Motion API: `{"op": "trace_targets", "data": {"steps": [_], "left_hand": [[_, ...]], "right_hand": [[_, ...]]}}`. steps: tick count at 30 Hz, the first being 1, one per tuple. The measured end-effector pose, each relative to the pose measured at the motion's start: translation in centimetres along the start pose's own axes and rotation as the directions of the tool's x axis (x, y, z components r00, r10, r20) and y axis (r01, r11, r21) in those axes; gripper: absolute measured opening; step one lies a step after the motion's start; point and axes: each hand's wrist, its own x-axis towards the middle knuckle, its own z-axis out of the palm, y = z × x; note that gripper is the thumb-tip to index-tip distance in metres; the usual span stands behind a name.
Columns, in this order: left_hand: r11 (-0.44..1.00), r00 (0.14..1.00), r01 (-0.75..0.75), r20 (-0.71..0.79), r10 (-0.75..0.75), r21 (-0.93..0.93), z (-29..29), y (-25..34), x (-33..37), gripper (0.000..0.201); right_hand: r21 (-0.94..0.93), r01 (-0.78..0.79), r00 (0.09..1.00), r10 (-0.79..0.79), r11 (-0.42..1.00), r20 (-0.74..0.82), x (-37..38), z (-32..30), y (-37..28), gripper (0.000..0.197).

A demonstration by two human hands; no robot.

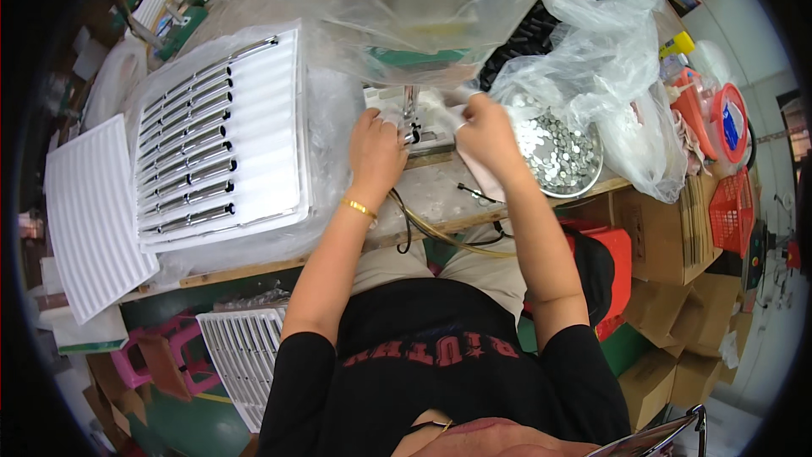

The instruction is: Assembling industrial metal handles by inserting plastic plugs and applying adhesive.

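My left hand [378, 152] is closed around a short chrome tube with a black end [412, 134], under the shiny vertical rod [410, 100] of a bench machine. Most of the tube is hidden by the fingers. My right hand [491, 140], slightly blurred, is closed on a pale pinkish cloth [480, 174] that hangs below the fist. Between the hands lies the machine's light metal base [436, 131]. Clear plastic sheeting [406, 0] drapes over the machine's upper part and hides much of it.
Chrome tubes [190, 140] lie in rows on a white ridged tray [262, 144] at left. A metal bowl [584, 190] of small silver discs stands right, beside clear plastic bags [626, 76] and black parts [529, 42]. A hose [431, 233] hangs over the bench's front edge.
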Motion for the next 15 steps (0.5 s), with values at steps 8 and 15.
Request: {"op": "trace_targets", "data": {"steps": [8, 15], "left_hand": [[1.000, 1.000, 0.009, 0.007, -0.009, -0.003, 1.0, -0.4, 1.0, 0.013], [1.000, 0.998, 0.009, 0.065, -0.008, -0.024, -0.2, 0.5, -0.5, 0.011]], "right_hand": [[-0.252, -0.106, 0.966, 0.040, 0.962, -0.256, 7.6, -3.9, 9.9, 0.023], [-0.543, -0.132, 0.991, 0.121, 0.829, -0.057, 11.6, -3.7, 10.3, 0.023]]}}
